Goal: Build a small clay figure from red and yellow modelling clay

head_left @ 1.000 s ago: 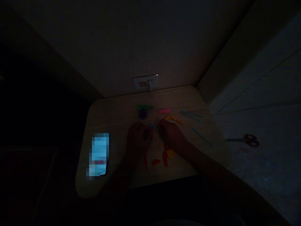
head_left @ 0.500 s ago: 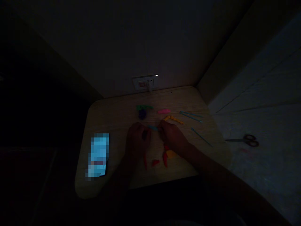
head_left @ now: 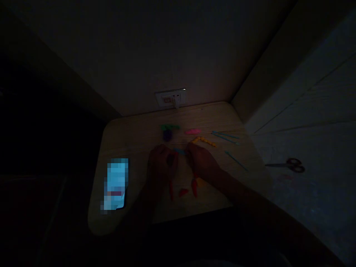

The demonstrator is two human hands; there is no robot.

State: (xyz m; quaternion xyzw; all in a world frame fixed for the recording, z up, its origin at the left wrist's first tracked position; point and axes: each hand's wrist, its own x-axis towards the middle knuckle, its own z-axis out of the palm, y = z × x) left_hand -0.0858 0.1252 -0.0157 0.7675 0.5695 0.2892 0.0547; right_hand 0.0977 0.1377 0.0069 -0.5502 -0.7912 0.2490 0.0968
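Observation:
In dim light my left hand (head_left: 162,162) is closed over the table, with a bit of red clay showing at its fingertips. My right hand (head_left: 200,160) has its fingers pinched on a slim blue modelling tool (head_left: 180,151), whose tip reaches to the left hand's fingers. Below the hands lie red clay pieces (head_left: 183,192), one a curved red strip (head_left: 194,188), beside a yellow-orange lump (head_left: 203,181) partly under the right wrist. Beyond the hands are an orange beaded strip (head_left: 204,140), a pink roll (head_left: 193,131), and a dark purple cluster (head_left: 167,135) with a green top (head_left: 170,127).
Several thin blue tools (head_left: 226,137) lie at the table's right. A lit phone (head_left: 116,181) rests at the left. Scissors (head_left: 294,165) lie on the pale surface right of the wooden table (head_left: 133,129). A wall socket (head_left: 170,98) with a plug is behind.
Both hands stay nearly in place, with small finger movements around the blue tool and red clay. The view shifts slightly. Other pieces on the table have not moved.

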